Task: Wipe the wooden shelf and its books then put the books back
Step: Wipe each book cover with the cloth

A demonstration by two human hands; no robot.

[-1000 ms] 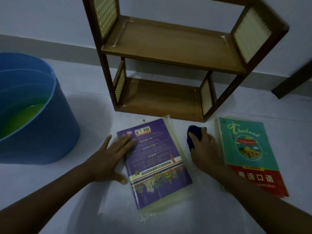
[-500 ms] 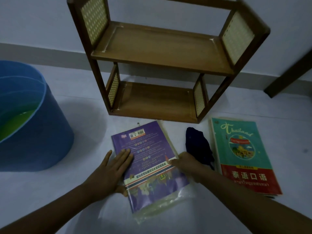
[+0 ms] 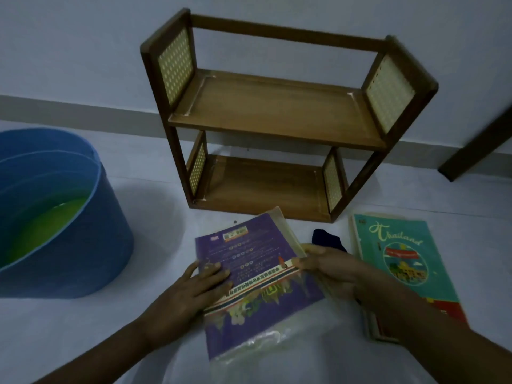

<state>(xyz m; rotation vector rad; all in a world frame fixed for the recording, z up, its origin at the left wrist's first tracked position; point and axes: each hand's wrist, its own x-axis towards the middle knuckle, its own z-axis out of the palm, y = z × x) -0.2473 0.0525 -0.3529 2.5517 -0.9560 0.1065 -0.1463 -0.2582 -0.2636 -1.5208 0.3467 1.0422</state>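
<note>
A purple book (image 3: 249, 261) in a clear plastic sleeve lies on the floor in front of me. My left hand (image 3: 194, 289) grips its left edge, thumb underneath. My right hand (image 3: 329, 270) grips its right edge. A dark blue cloth (image 3: 325, 241) lies loose on the floor just beyond my right hand. A teal and red "Thailand" book (image 3: 401, 261) lies flat to the right, partly hidden by my right forearm. The wooden shelf (image 3: 277, 117) with two bare boards and woven side panels stands against the wall behind the books.
A blue bucket (image 3: 83, 245) holding greenish liquid stands at the left. A dark wooden leg (image 3: 476, 151) slants in at the far right. A grey skirting strip runs along the wall behind the shelf.
My right hand let go of the blue cloth and moved left onto the purple book's right edge. My left hand closed on the left edge. The view tilted up.
</note>
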